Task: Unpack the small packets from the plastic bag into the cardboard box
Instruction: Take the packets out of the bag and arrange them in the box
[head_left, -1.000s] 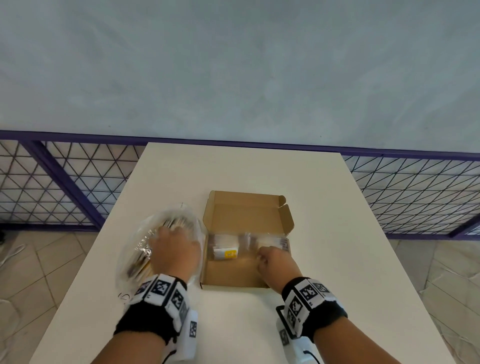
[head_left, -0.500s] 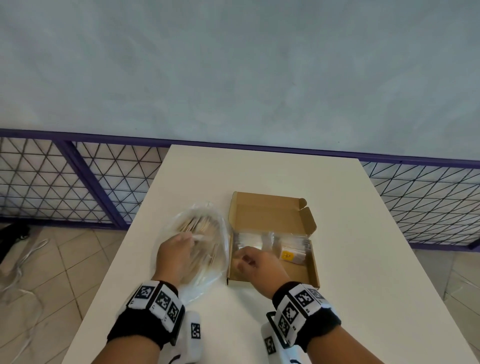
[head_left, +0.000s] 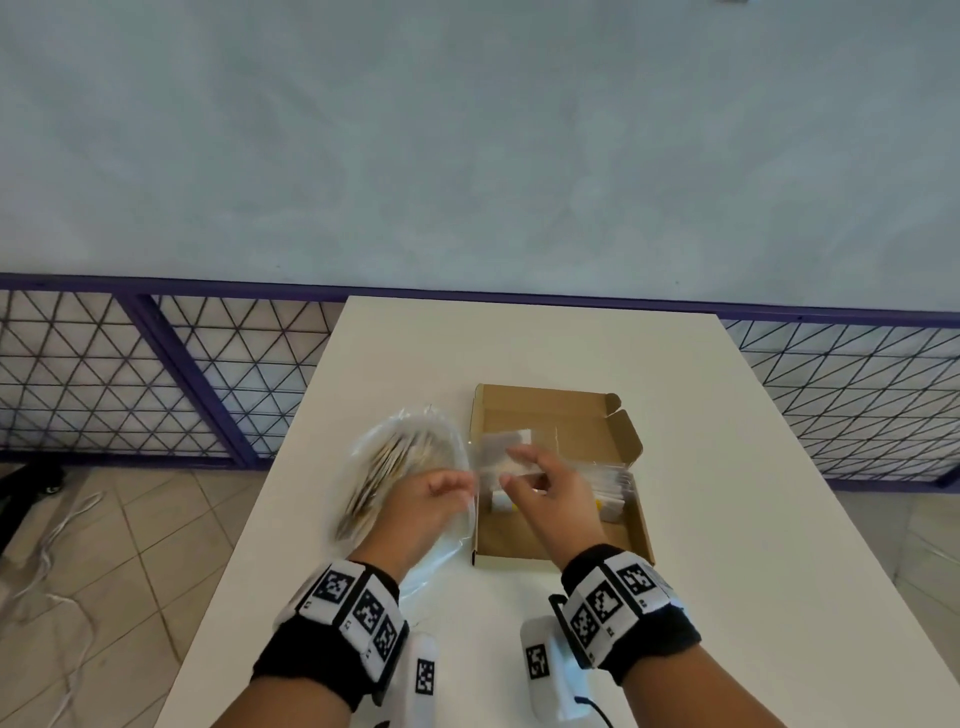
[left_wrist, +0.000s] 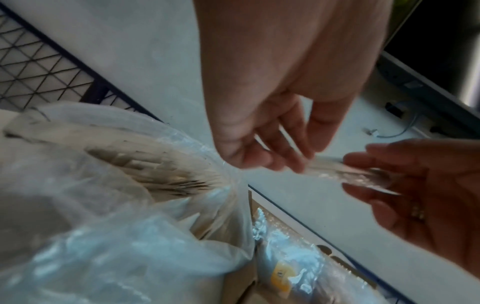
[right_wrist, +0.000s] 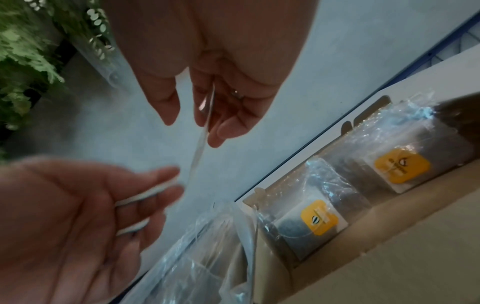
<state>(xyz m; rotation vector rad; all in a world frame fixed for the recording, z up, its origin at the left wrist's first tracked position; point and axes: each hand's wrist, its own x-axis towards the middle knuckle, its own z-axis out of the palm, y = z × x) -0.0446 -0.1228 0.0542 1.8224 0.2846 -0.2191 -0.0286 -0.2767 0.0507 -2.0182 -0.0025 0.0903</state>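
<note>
At the centre of the head view, the right hand (head_left: 550, 499) pinches a clear packet (head_left: 501, 454) between thumb and fingers, raised above the left part of the box (head_left: 558, 540). The right wrist view shows the same packet (right_wrist: 201, 142) edge-on, a thin strip running down from the fingertips (right_wrist: 221, 131). The left hand (head_left: 431, 499) sits just left of it, over the near edge of the bag (head_left: 400, 467); its fingers are loosely curled, and in the left wrist view (left_wrist: 262, 148) they touch the packet's (left_wrist: 345, 170) near end, though blur hides whether they grip it, so I cannot tell if this hand is grasping or released. The bag lies on the table (head_left: 727, 467) at centre left, touching the box's left wall, and is full of thin packets fanned on edge (left_wrist: 161, 164). The box lies flat at centre frame, lid folded back toward the top of the picture. Inside it, along the middle, lie at least 2 packets with yellow labels (right_wrist: 401, 168), side by side (right_wrist: 319, 220). A purple-framed mesh fence (head_left: 156, 374) crosses the frame behind the table, under a pale wall. Both wrists wear black bands (head_left: 631, 608) with square markers.
</note>
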